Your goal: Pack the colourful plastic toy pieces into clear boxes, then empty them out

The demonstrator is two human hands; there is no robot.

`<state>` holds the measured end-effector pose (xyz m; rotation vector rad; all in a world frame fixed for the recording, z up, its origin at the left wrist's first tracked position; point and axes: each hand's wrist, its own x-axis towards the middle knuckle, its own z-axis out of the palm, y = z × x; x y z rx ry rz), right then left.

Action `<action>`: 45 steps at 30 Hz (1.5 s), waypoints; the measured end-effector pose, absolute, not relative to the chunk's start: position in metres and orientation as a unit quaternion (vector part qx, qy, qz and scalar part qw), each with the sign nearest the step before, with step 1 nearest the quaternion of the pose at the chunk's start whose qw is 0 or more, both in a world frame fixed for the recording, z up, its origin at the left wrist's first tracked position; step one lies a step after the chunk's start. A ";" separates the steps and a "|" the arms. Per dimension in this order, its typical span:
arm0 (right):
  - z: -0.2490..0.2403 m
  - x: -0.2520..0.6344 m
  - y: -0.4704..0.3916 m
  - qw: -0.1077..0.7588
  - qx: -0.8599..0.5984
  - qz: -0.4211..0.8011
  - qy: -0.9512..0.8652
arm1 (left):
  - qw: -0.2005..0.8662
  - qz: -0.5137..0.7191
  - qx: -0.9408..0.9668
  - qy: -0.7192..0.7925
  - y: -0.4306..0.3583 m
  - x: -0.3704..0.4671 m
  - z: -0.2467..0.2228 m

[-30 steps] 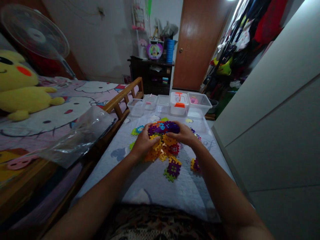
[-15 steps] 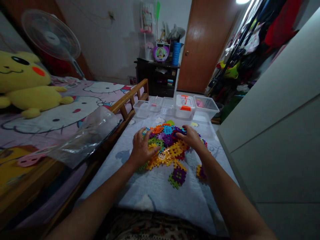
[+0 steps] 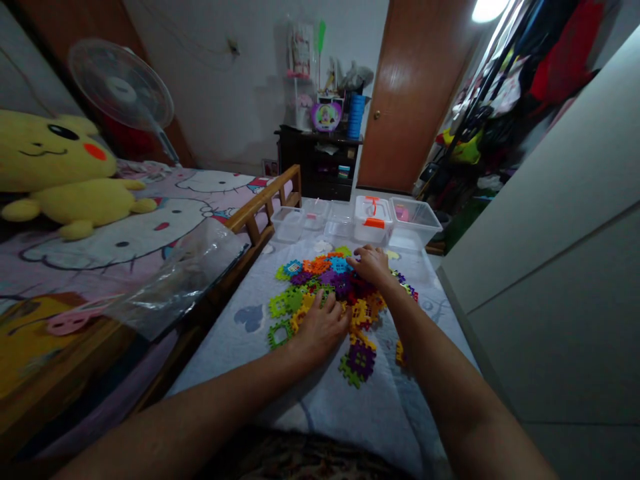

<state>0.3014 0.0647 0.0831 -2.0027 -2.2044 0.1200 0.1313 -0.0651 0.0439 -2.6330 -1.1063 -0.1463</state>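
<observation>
A heap of notched plastic building tiles (image 3: 327, 279) in green, yellow, orange, blue, purple and red lies on the cloth-covered table. My left hand (image 3: 325, 325) rests palm down over the yellow tiles at the heap's near side, its fingers spread. Over the far right of the heap is my right hand (image 3: 373, 267), fingers bent down among the tiles; what they touch is partly hidden. A purple tile (image 3: 361, 359) with a green tile (image 3: 349, 371) beside it lies nearer to me. Another yellow tile (image 3: 400, 353) is partly behind my right forearm.
Clear plastic boxes (image 3: 289, 223) line the table's far end, among them a lidded box with orange latches (image 3: 373, 223) and a larger box (image 3: 420, 217) with something pink inside. On the left, a wooden bed rail (image 3: 260, 197) borders a bed with a yellow plush toy (image 3: 75, 177); a white cabinet (image 3: 550, 267) stands right.
My left hand has moved right and nearer to me, uncovering green and blue tiles on the left. My right hand has shifted slightly left and farther away. The view has tilted a little.
</observation>
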 end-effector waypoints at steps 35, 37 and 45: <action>0.081 0.332 0.050 0.175 -0.517 0.272 -0.792 | -0.439 -0.372 -0.630 -0.522 0.050 0.085 0.063; 0.080 0.322 0.060 0.178 -0.543 0.251 -0.781 | -0.405 -0.366 -0.641 -0.540 0.054 0.078 0.056; 0.069 0.296 0.059 0.109 -0.480 0.300 -0.817 | -0.188 -0.242 -0.677 -0.669 0.065 0.052 0.031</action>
